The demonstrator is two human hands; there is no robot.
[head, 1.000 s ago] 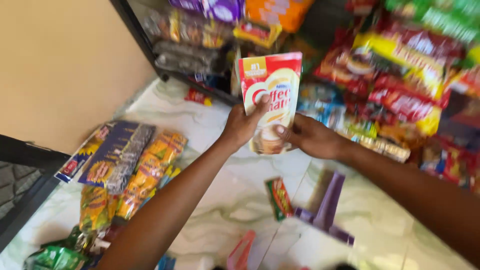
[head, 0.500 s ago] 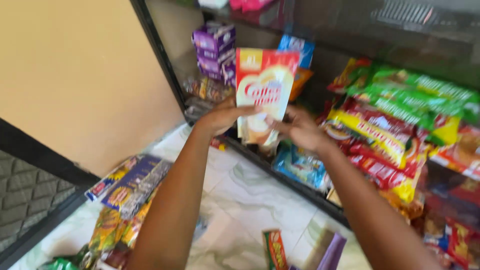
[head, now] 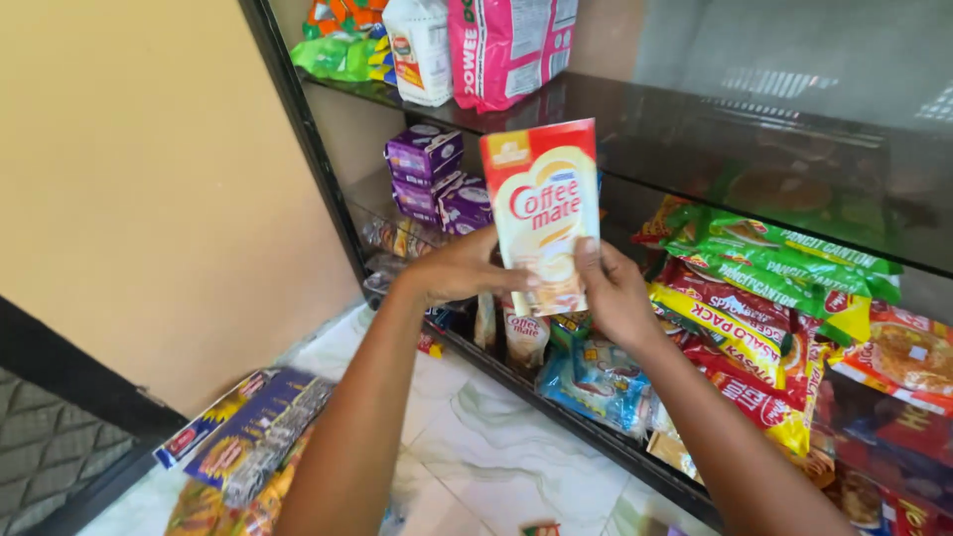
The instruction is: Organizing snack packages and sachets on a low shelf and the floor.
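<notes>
Hands grip one red-and-cream carton [head: 544,213] upright: left hand [head: 459,270] and right hand [head: 613,296] clasp its lower edges. Cardboard looks stiff, light, easily dented; bottom corners suit holding.

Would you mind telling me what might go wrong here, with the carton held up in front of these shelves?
Both hands, left hand and right hand, pinch only the bottom of the tall carton, so it may tip or slip. The shelf below is crowded with noodle packets, which a careless push might dislodge. Packets on the floor lie close by and might get stepped on.
</notes>
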